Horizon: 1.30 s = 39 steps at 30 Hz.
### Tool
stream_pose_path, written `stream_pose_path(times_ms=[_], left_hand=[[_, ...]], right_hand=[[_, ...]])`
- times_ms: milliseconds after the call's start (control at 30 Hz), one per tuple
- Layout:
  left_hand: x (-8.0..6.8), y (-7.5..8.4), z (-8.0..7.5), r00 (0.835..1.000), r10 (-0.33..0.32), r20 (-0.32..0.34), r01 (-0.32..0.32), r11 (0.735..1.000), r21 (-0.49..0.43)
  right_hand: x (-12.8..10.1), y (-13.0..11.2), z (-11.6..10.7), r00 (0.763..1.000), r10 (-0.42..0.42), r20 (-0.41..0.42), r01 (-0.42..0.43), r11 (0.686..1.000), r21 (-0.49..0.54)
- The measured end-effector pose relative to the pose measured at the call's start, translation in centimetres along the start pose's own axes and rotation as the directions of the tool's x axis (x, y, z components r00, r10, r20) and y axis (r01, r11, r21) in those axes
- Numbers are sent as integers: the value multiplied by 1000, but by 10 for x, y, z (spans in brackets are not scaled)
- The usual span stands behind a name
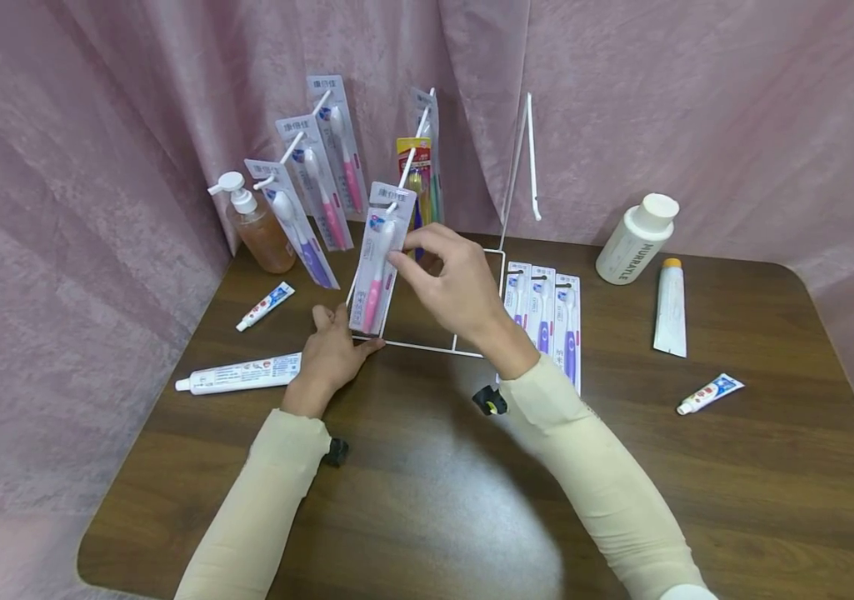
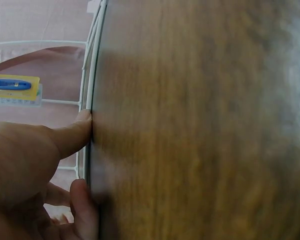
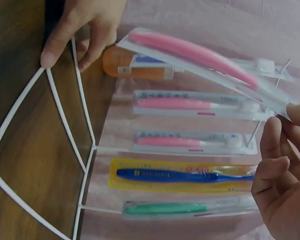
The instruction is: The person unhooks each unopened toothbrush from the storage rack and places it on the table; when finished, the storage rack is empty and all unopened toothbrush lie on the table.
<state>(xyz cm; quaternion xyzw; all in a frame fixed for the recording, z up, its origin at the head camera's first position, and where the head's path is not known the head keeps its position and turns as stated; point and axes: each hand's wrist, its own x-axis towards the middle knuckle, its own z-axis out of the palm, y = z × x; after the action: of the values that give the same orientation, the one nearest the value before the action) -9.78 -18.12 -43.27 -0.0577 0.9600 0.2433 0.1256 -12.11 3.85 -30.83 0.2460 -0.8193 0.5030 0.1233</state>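
Observation:
My right hand (image 1: 456, 283) pinches the edge of a packaged pink toothbrush (image 1: 372, 300) between thumb and fingers. The top of its card overlaps the tip of the middle prong (image 1: 406, 171) of a white wire display rack (image 1: 421, 346). In the right wrist view this pack (image 3: 200, 57) slants across the hanging ones. My left hand (image 1: 329, 354) rests at the front left corner of the rack's base, its thumb (image 2: 72, 135) touching the wire. Behind the pinched pack hangs a yellow-carded toothbrush (image 3: 180, 175) with a blue handle, beside a green one (image 3: 165, 209).
Three packs hang on the left prongs, including a purple toothbrush (image 1: 310, 258). Purple toothbrush packs (image 1: 567, 325) lie right of the rack. Around stand or lie a pump bottle (image 1: 265, 237), toothpaste tubes (image 1: 242, 377), a white bottle (image 1: 635, 242) and an orange-capped tube (image 1: 670, 308). The right prong (image 1: 532, 158) is bare.

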Motion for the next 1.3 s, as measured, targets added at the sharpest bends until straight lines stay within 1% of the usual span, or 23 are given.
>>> stream_pose_path(times_ms=[100, 200, 400, 500, 567, 633, 767, 867, 933, 1033, 1167, 1300], left_hand=[[1, 0, 1, 1000, -1, 3, 1, 1000, 0], [7, -4, 5, 1000, -1, 6, 1, 1000, 10], [26, -22, 20, 1000, -2, 6, 2, 1000, 26], [33, -31, 27, 1000, 9, 2, -9, 999, 40], [32, -31, 27, 1000, 9, 2, -9, 999, 41], [27, -27, 23, 1000, -1, 5, 0, 1000, 27], [9, -10, 8, 1000, -18, 15, 18, 1000, 12], [2, -2, 2, 1000, -17, 23, 17, 1000, 22], [0, 0, 1, 1000, -22, 21, 22, 999, 26], [-1, 1, 0, 999, -26, 21, 25, 999, 36], [1, 1, 0, 999, -30, 22, 29, 999, 37], [2, 1, 1, 999, -27, 22, 27, 999, 41]], right_hand=[[0, -1, 2, 999, -29, -38, 29, 999, 21], [-2, -1, 1, 998, -29, -60, 31, 999, 35], [-5, -1, -5, 995, 7, -103, 0, 997, 71], [-6, -1, -9, 992, 8, -129, 4, 996, 93], [-8, 0, -12, 989, 0, -145, 16, 994, 109], [-11, 3, -15, 986, -4, -164, 25, 992, 126], [-16, 8, -20, 982, 27, -190, 8, 984, 179], [-19, 14, -25, 978, 74, -196, -30, 975, 219], [-23, 19, -28, 974, 109, -198, -61, 971, 232], [-29, 28, -35, 970, 152, -192, -106, 967, 231], [-38, 43, -44, 962, 220, -161, -182, 958, 222], [-48, 61, -58, 940, 314, -134, -277, 931, 237]])
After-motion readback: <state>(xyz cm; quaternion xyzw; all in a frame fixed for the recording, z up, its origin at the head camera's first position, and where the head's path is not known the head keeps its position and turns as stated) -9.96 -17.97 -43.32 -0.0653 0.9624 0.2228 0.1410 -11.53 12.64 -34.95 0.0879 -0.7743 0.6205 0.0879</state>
